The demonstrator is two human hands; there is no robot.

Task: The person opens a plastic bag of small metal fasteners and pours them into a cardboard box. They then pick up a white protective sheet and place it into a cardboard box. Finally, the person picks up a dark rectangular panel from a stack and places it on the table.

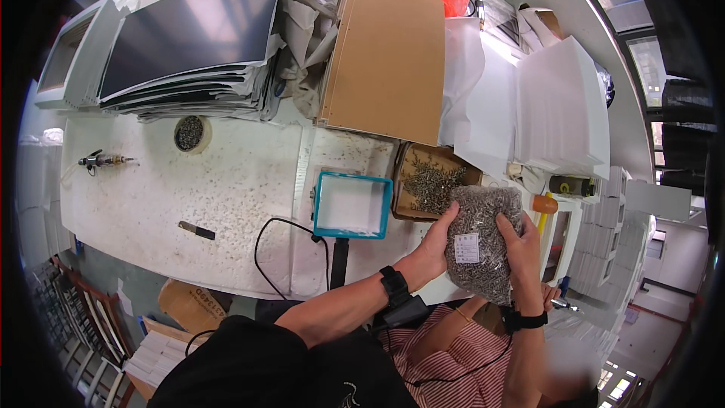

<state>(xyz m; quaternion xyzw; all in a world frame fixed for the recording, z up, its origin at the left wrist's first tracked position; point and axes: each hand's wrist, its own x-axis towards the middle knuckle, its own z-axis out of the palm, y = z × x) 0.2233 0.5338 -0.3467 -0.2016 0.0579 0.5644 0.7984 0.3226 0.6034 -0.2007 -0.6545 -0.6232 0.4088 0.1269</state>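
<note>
Between my two hands is a clear plastic bag of screws [491, 211], packed full, with a white label on its front. My left hand [434, 245] grips the bag's left side. On the other side my right hand [523, 253] holds it, thumb pressed on the front. Just behind the bag stands an open cardboard box [401, 204] with loose brass-coloured screws [429, 185] heaped inside; the bag covers its near right corner. Left of the box lies a shallow white tray with a teal rim [353, 236] and a black handle [340, 261].
A round container of dark screws [190, 134], a power screwdriver [102, 160] and a knife-like tool [198, 230] lie on the white table [234, 181]. Stacked panels [385, 53] line the back. An orange-headed mallet [544, 204] is at right. A co-worker in a striped shirt [453, 355] sits close by.
</note>
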